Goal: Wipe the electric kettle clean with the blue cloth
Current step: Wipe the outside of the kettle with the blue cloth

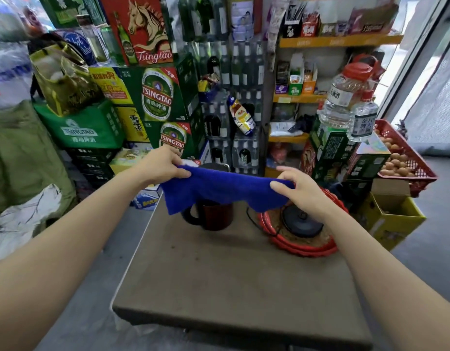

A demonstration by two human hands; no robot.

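Note:
A blue cloth is stretched in the air between my two hands, above the far part of the table. My left hand pinches its left corner and my right hand pinches its right edge. Behind and below the cloth stands the dark red electric kettle with a black handle on its left; the cloth hides most of its upper half. The kettle's black round base lies apart from it, on a red tray to the right.
The brown table runs from the kettle to the near edge. The red tray sits at its right side. Stacked beer cartons stand behind, a yellow cardboard box and a red egg crate to the right.

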